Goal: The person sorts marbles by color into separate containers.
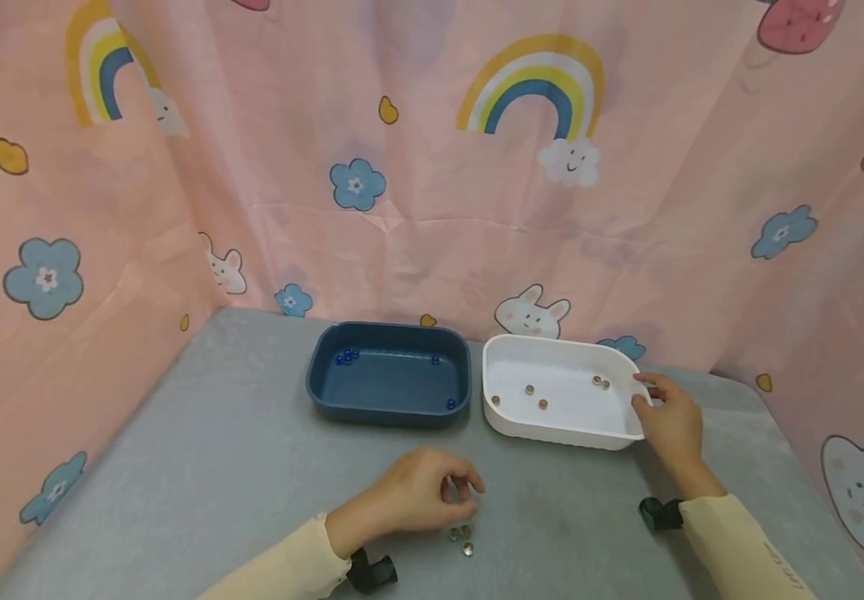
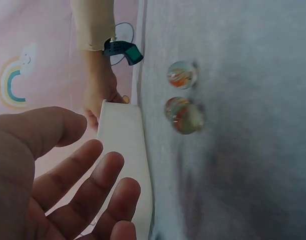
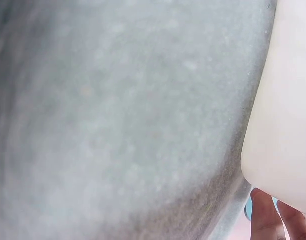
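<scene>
On the table, three clear marbles with orange swirls lie just beyond the fingers of my left hand. That hand hovers low with its fingers loosely bent, and its wrist view shows nothing between thumb and fingertips. My right hand grips the right end of a white tray, thumb and fingers at the rim. Several clear and orange marbles are scattered inside this tray. In the right wrist view, two fingers show beside the tray's pale wall; the rest of that hand is hidden.
A dark blue tray stands left of the white one, with several blue marbles in it. Behind the grey table hangs a pink curtain with rainbows and rabbits. Each wrist wears a small black camera.
</scene>
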Available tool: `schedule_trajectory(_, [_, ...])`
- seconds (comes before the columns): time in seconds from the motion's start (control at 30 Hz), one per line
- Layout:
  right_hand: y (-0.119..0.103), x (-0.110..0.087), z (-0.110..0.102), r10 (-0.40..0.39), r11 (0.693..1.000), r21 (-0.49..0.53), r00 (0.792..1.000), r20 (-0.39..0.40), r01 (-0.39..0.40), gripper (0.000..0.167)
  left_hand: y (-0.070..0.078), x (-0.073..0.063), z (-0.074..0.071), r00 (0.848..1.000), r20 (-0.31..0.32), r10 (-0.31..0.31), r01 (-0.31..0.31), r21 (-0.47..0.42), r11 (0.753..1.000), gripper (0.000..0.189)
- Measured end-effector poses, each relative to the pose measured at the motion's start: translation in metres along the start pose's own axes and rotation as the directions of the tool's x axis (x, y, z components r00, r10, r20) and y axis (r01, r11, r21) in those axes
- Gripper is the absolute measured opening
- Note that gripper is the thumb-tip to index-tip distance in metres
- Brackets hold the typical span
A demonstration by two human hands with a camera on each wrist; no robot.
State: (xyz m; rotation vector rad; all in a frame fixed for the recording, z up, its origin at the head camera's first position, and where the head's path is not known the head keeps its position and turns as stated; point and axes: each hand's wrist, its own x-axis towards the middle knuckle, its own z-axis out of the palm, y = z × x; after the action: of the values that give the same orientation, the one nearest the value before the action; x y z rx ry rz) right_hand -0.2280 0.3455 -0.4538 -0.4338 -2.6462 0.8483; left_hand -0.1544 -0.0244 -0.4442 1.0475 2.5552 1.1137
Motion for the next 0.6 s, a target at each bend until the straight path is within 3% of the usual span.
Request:
schedule_trajectory(0.3, [0.0, 0.0, 0.0, 0.011, 1.0, 0.001, 1.0, 0.006, -0.011, 0.038, -0.004, -0.018, 0.0, 0.999, 0.038, -0.029, 0.026, 0.081, 0.996, 0.012])
schedule_trajectory(0.6, [0.001, 0.0, 0.001, 0.018, 1.0, 0.008, 1.0, 0.016, -0.018, 0.039, -0.006, -0.026, 0.004, 0.997, 0.059, -0.059, 0.052, 0.103, 0.993, 0.014])
